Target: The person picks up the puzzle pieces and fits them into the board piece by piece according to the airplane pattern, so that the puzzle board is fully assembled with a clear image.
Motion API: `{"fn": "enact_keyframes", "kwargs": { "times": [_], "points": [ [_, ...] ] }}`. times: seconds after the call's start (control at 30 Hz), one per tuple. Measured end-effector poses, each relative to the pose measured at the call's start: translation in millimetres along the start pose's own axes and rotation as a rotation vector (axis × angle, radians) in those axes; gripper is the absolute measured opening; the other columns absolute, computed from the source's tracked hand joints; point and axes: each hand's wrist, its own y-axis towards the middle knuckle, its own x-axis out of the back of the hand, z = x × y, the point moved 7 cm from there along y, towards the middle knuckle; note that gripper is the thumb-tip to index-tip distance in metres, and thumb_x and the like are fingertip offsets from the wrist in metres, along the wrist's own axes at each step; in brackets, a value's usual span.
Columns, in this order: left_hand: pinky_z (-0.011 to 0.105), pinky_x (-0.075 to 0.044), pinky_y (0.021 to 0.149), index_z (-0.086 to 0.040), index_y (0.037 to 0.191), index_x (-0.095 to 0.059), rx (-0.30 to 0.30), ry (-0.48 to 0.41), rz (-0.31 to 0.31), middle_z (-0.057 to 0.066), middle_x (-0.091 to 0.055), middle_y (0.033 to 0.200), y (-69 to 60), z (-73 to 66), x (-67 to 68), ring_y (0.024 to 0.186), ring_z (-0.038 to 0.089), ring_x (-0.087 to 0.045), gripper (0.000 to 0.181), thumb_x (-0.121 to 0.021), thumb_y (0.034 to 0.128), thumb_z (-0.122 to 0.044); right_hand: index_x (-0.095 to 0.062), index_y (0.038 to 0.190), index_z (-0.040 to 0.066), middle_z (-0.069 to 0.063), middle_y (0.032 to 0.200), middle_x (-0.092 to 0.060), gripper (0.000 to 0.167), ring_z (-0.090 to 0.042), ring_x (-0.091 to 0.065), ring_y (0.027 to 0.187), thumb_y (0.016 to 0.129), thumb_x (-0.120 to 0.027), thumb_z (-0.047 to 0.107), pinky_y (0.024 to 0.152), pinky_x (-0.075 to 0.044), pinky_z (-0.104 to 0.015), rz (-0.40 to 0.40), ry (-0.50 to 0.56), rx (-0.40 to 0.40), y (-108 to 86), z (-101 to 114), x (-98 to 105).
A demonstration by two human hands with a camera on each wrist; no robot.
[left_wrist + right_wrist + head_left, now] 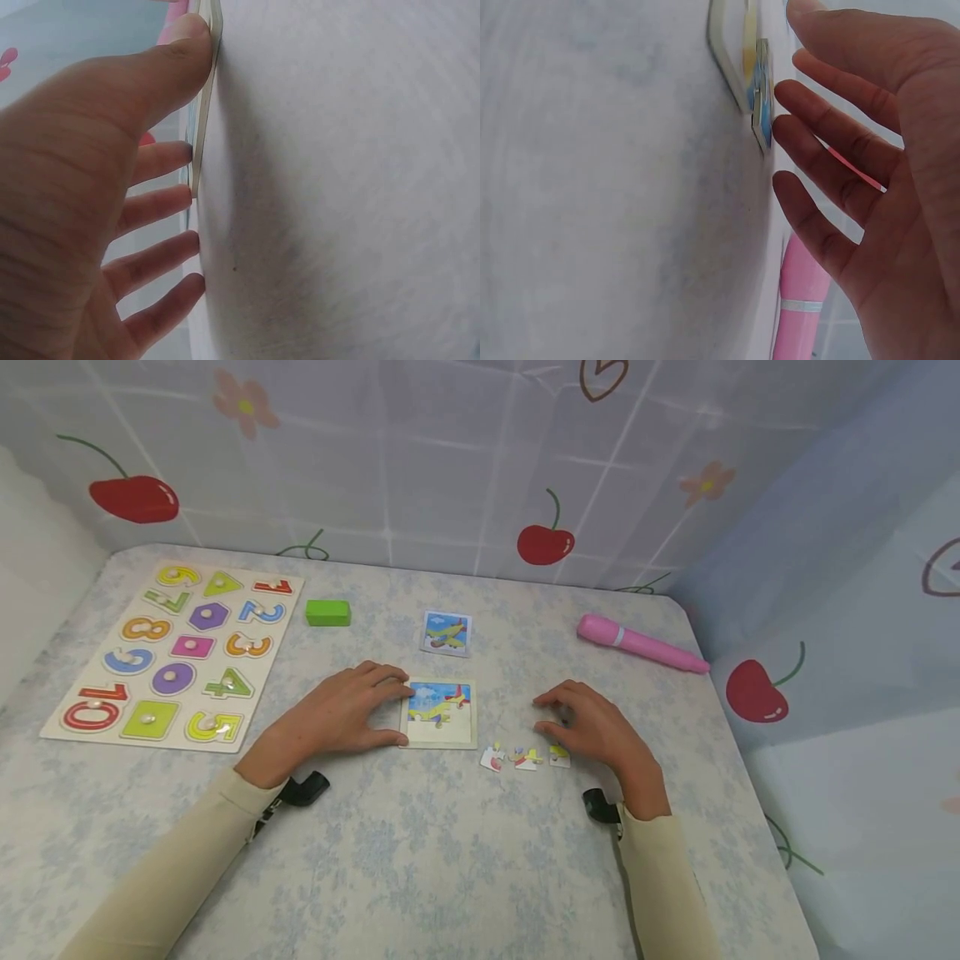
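Observation:
A square puzzle tray (439,747) lies at mid-table, its upper part filled with airplane pieces and its lower right bare. The left hand (337,714) touches the tray's left edge with thumb and fingertips; in the left wrist view the thumb of the left hand (97,157) rests at the tray's edge (202,120). Right of the tray the right hand (592,727) holds nothing, its fingers loosely bent and apart. Three loose pieces lie below and right of the tray: one (492,757), a middle one (527,759), and one (559,756) beside the right thumb. The right wrist view shows the right hand (885,150) empty.
Behind the tray lies a small airplane picture card (446,633). A green block (327,613) and a board of numbers and shapes (258,693) are at the left. At the back right lies a pink stick (648,647). Curtains hang behind and to the right.

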Motion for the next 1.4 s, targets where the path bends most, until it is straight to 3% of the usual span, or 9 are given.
{"fn": "enact_keyframes", "kwargs": {
  "times": [0.2,0.67,0.97,1.4],
  "points": [
    [0.054,-0.052,0.104,-0.015,0.146,-0.068,0.005,-0.004,0.000,0.007,-0.058,0.152,0.3,1.3,-1.3,0.137,0.031,-0.055,0.076,-0.086,0.0871,-0.060,-0.077,0.126,0.013,-0.002,0.121,-0.069,0.035,-0.019,-0.060,0.104,0.094,-0.087,0.024,0.093,-0.053,-0.044,0.008,0.032,0.010,-3.7,-5,1],
    [0.054,-0.052,0.103,-0.015,0.146,-0.068,-0.001,0.000,0.000,0.007,-0.057,0.152,-0.4,1.6,-0.5,0.137,0.032,-0.055,0.076,-0.085,0.0879,-0.060,-0.080,0.115,0.012,-0.002,0.122,-0.069,0.026,-0.022,-0.064,0.111,0.092,-0.089,0.019,0.100,-0.053,-0.050,-0.007,0.061,0.079,-12.2,-13,5],
    [0.054,-0.053,0.101,-0.015,0.145,-0.068,0.000,-0.003,-0.001,0.007,-0.058,0.151,-0.5,0.5,-0.5,0.135,0.032,-0.056,0.074,-0.085,0.0881,-0.059,-0.081,0.113,0.013,-0.002,0.122,-0.068,0.023,-0.025,-0.064,0.116,0.092,-0.088,0.019,0.101,-0.053,-0.051,-0.001,0.046,0.066,-12.5,-13,5],
    [0.054,-0.052,0.103,-0.015,0.145,-0.068,0.004,-0.002,0.007,0.007,-0.058,0.151,0.3,0.9,-0.7,0.136,0.032,-0.055,0.075,-0.086,0.0873,-0.059,-0.081,0.117,0.016,0.000,0.115,-0.073,0.029,-0.021,-0.066,0.110,0.091,-0.090,0.028,0.098,-0.055,-0.049,-0.014,-0.004,0.038,-5.0,-2,5]
  ]
}}
